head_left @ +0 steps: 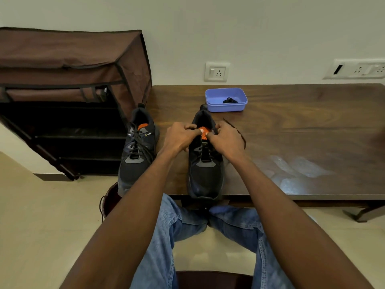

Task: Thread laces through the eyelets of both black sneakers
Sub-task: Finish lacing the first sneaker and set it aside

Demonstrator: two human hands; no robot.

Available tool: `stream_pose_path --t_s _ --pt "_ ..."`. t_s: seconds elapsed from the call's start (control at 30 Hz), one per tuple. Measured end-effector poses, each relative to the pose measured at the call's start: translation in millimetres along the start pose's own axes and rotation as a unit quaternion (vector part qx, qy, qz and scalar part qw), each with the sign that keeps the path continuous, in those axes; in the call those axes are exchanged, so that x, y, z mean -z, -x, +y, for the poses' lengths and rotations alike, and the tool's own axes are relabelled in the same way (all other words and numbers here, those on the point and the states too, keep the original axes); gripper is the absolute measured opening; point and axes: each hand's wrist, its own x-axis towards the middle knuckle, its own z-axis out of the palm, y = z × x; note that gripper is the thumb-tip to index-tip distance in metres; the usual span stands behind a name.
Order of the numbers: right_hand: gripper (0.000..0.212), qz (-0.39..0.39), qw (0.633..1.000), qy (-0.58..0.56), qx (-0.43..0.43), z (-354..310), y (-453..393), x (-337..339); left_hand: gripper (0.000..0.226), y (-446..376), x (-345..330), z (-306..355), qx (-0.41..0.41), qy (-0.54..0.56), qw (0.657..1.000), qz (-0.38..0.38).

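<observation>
**A:** From the head camera, what do we see of the room?

**B:** We look down on a dark wooden table [291,126] standing against a pale wall [250,28]. The wood has a strong grain and carries a soft patch of glare on its right half. On the wall above it sit a white socket [216,72] and, farther right, a wider socket panel [357,69]. Left of the table stands a brown fabric shoe rack [68,84], its front open on dark shelves. The floor [41,215] is pale beige tile.

**A:** And the shoes?

**B:** Two black sneakers stand on the table's near left part, toes towards us. The left sneaker [136,149] is laced. The right sneaker [205,163] lies between our hands, its toe at the table's edge.

**A:** What are our hands doing?

**B:** Our left hand [179,137] and right hand [228,139] both have curled fingers pinching at the upper eyelets beside the orange tongue. A dark lace [239,132] trails out past the right hand onto the wood.

**A:** Anything else?

**B:** A blue tray [226,100] behind the right sneaker holds a small black bundle [229,100]. Our jeans [166,236] show below.
</observation>
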Motion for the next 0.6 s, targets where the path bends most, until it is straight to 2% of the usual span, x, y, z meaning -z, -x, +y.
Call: stream_pose_path --t_s 0.1,0.27,0.33,0.43,0.6 --pt "0.022 -0.015 1.000 -0.015 0.009 -0.1 -0.8 7.3 0.029 -3.5 1.5 -2.9 0.000 0.019 1.000 -0.004" --pt "0.030 -0.027 0.982 -0.178 -0.060 8.5 -4.4 11.2 0.028 -8.3 8.4 -10.8 0.038 0.078 0.995 -0.040" --pt "0.031 -0.021 0.987 -0.156 -0.044 6.3 -3.2 10.9 0.028 -7.0 8.7 -13.0 0.037 0.080 0.995 -0.041" --pt "0.030 -0.002 0.999 -0.045 0.015 -0.1 4.1 8.1 0.028 -4.4 6.5 -14.8 0.023 0.068 0.997 -0.027" --pt "0.022 -0.127 0.985 -0.113 0.020 -3.4 6.0 -4.1 0.032 -4.0 5.0 -15.2 0.017 0.059 0.998 -0.020"
